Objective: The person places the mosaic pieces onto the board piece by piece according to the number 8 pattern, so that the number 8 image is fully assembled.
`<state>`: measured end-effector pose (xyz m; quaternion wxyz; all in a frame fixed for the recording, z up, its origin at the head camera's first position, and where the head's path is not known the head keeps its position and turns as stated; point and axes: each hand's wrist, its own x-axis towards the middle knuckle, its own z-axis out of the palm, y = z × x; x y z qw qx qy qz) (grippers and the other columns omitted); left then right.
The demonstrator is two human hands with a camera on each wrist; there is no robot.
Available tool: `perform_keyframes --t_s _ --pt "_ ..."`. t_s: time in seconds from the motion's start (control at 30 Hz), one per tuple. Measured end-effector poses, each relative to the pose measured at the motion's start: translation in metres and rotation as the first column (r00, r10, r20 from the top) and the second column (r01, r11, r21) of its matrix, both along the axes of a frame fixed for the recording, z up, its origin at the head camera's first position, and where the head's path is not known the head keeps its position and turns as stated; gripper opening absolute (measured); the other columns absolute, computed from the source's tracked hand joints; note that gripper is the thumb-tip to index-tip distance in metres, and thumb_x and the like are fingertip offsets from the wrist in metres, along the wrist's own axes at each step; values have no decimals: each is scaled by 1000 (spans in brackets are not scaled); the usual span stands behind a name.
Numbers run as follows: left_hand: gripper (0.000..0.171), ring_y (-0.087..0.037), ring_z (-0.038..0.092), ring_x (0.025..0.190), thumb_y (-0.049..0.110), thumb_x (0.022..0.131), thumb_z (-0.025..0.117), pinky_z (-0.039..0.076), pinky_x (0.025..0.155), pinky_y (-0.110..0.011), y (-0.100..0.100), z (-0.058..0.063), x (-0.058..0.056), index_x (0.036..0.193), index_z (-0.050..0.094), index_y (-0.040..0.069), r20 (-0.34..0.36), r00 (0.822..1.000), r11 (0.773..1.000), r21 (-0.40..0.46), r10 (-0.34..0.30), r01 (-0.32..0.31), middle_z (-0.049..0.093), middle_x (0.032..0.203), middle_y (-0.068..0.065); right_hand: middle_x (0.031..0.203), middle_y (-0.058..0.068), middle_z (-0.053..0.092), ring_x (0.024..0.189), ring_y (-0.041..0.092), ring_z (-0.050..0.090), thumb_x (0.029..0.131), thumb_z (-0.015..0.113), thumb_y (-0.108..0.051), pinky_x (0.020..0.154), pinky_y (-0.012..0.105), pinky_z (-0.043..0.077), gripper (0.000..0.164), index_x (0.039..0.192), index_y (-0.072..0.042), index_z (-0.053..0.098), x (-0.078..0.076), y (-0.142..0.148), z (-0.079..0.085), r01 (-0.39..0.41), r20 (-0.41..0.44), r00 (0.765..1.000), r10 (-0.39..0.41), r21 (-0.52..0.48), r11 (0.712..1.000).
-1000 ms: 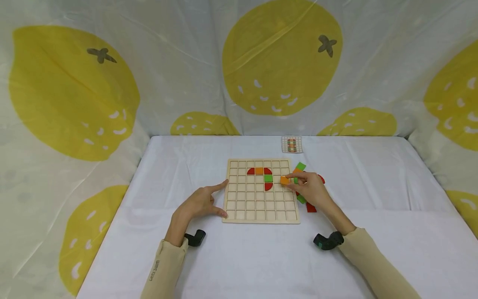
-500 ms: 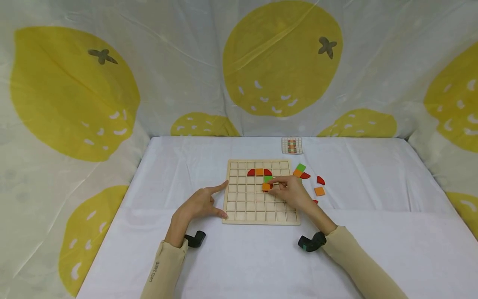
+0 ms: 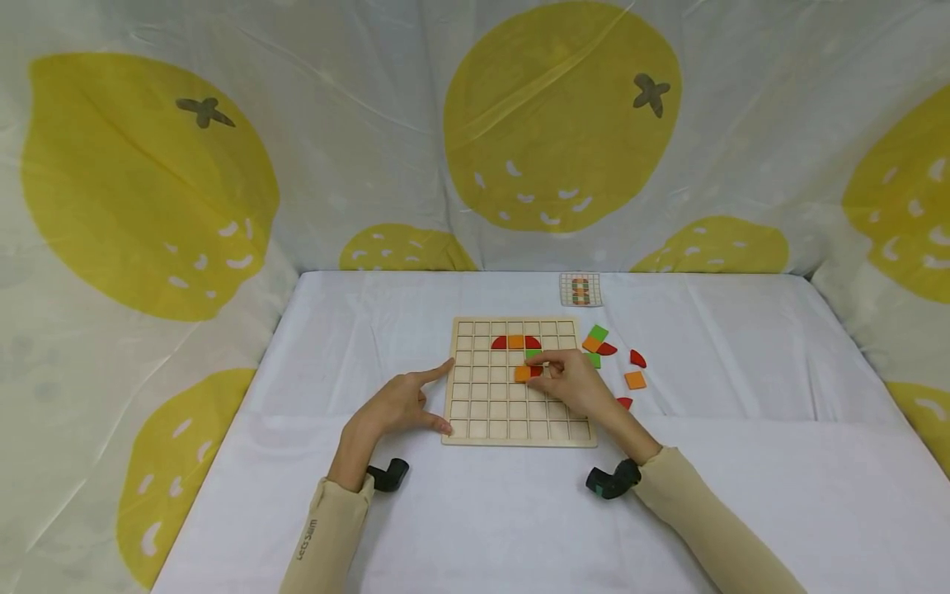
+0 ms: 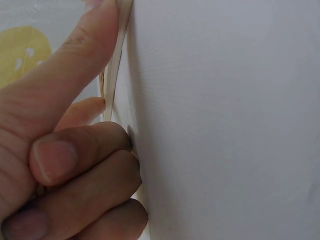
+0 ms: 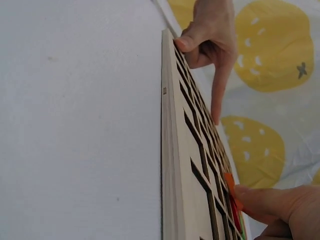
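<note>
A wooden grid board [image 3: 490, 412] lies on the white-covered table. My left hand [image 3: 395, 404] is at its left side: the outstretched index finger and thumb touch the edge, the other fingers are curled in. My right hand [image 3: 575, 381] is over the board and pinches an orange square tile [image 3: 523, 374], just left of a partly hidden red quarter-round tile [image 3: 536, 371]. Above that one shows a partly covered green square [image 3: 533, 354]. The upper row holds a red quarter-round [image 3: 500, 341], an orange square [image 3: 515, 341] and another red quarter-round [image 3: 532, 341].
Right of the board lie loose tiles, among them a green square [image 3: 598, 332], an orange square [image 3: 635, 380] and a red quarter-round [image 3: 637, 358]. A small printed pattern card [image 3: 580, 289] lies behind the board. Lemon-print cloth [image 3: 519, 165] hangs behind the table.
My right hand has carried the orange tile leftward from the board's right side, over the red tile, to the cell left of it. The left hand has stayed at the board's edge.
</note>
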<state>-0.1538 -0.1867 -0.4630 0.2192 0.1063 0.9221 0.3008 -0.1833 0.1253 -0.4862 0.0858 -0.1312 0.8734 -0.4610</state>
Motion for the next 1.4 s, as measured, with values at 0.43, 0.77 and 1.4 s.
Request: perform_keyframes --t_s 0.43,0.77,1.4 --pt "114 -10 26 53 39 68 95 28 55 -24 2 1 0 162 32 35 5 1000 1000 9 7 -7 30 58 7 57 -4 33 51 12 29 88 84 -22 51 23 23 30 115 -10 79 -1 -3 -2 12 -6 1000 -12 -19 1000" --pt "113 -10 26 53 39 68 95 28 55 -25 3 3 0 162 32 35 10 1000 1000 -3 11 -11 30 58 6 58 -3 36 53 11 31 88 84 -17 54 23 27 27 113 -8 79 -3 -7 -3 -9 -29 1000 8 -28 1000" --pt "114 -11 27 55 38 67 95 27 56 -25 1 0 1 162 32 35 5 1000 1000 5 23 -23 29 59 6 60 -3 32 52 11 28 89 82 -20 50 22 20 31 118 -9 78 7 36 3 87 -30 996 -86 26 996"
